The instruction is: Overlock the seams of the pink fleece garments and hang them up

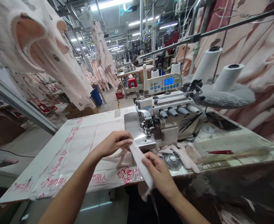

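A strip of white-pink fleece fabric (140, 161) stretches between my two hands in front of the overlock sewing machine (167, 118). My left hand (119, 141) pinches its upper end, close to the machine's metal plate. Lower down, my right hand (155, 166) grips the strip's edge between thumb and fingers. The loose end hangs past the table's front edge. Beneath my left hand lies more pale fabric (120, 158), partly hidden by the hand. The needle area of the machine stands just beyond the strip, with no fabric visible under it.
Fabric scraps (183, 155) surround a round metal dish (172, 160) right of my right hand. Red tweezers (220, 152) lie farther right on the worktable (81, 133). White thread cones (229, 74) stand behind the machine. Spotted fleece garments (64, 71) hang at the upper left.
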`<state>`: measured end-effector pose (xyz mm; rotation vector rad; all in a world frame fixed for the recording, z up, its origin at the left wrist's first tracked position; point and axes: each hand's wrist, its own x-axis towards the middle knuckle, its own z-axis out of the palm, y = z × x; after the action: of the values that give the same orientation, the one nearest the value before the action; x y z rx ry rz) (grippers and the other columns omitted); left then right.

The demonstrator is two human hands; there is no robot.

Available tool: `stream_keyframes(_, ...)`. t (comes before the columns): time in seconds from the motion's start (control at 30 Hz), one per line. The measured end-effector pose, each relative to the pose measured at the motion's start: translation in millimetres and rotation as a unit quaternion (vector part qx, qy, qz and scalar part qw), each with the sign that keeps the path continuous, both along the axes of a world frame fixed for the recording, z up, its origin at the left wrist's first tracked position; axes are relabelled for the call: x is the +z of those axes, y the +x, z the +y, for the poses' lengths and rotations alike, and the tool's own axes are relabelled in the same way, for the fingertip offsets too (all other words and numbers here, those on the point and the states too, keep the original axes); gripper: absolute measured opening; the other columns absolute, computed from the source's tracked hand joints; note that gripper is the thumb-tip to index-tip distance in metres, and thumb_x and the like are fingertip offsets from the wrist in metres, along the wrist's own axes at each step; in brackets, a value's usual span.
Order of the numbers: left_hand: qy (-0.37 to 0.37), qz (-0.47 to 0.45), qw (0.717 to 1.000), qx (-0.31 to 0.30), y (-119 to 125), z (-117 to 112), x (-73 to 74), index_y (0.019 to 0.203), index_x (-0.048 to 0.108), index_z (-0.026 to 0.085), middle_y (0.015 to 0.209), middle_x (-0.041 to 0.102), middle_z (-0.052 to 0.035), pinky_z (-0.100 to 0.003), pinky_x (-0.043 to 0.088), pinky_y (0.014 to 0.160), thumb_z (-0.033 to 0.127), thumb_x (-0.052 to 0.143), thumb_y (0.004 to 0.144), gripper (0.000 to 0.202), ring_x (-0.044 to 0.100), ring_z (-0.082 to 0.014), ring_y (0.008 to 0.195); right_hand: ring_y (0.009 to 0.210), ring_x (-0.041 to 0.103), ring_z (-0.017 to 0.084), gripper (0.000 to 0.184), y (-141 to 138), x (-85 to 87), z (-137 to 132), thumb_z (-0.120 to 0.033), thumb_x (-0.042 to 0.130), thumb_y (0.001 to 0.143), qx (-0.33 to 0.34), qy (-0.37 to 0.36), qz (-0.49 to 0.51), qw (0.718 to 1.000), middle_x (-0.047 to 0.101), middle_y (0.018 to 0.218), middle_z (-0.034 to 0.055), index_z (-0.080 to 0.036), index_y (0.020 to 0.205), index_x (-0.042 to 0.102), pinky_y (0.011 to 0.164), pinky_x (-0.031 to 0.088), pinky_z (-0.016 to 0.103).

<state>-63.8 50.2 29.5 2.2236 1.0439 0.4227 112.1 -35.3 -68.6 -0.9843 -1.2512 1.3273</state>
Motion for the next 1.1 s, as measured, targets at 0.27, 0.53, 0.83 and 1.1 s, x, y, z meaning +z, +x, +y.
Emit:
stream_keyframes(0.27,0.041,0.041,0.998,0.04,38.2,38.8,-13.6,0.075,0.063,0.017,0.071,0.063,-0.0001,-0.026,0.039,0.061,0.03,0.059,0.077,0.014,0.056,-0.0158,0.067,0.051,0.048,0.015,0.032,25.2,-10.3,12.5,-0.037,0.042,0.092,-0.116,0.059,-0.138,0.982,0.053,0.059,-0.0048,-0.026,0.122,0.045,0.051,0.036,0.025)
stream_keyframes(0.53,0.01,0.043,0.998,0.038,39.7,50.1,-26.6,0.079,0.06,0.018,0.078,0.063,-0.0009,-0.027,0.041,0.064,0.026,0.051,0.08,0.012,0.056,-0.0164,0.073,0.067,0.059,0.019,0.031,34.3,-20.3,20.7,-0.035,0.07,0.073,-0.159,0.014,-0.146,0.976,0.063,0.075,-0.0014,-0.026,0.096,0.051,0.062,0.043,0.027)
stream_keyframes(0.83,-0.096,-0.001,0.994,0.042,33.2,35.0,7.5,0.079,0.063,0.017,0.071,0.063,0.0,-0.023,0.044,0.055,0.033,0.056,0.08,0.017,0.057,-0.0134,0.063,0.064,0.052,0.016,0.032,40.2,-9.2,20.9,-0.044,0.051,0.086,-0.056,-0.016,-0.06,0.996,0.06,0.067,0.0009,-0.019,0.069,0.061,0.059,0.037,0.025)
stream_keyframes(1.1,0.027,0.085,0.996,0.023,38.8,51.0,2.6,0.078,0.063,0.017,0.073,0.063,-0.0011,-0.026,0.042,0.06,0.031,0.058,0.077,0.014,0.056,-0.0157,0.067,0.049,0.035,0.007,0.033,23.1,-9.0,9.0,-0.051,0.06,0.079,0.04,-0.115,0.156,0.98,0.043,0.061,-0.0072,-0.021,0.089,0.051,0.047,0.028,0.018)
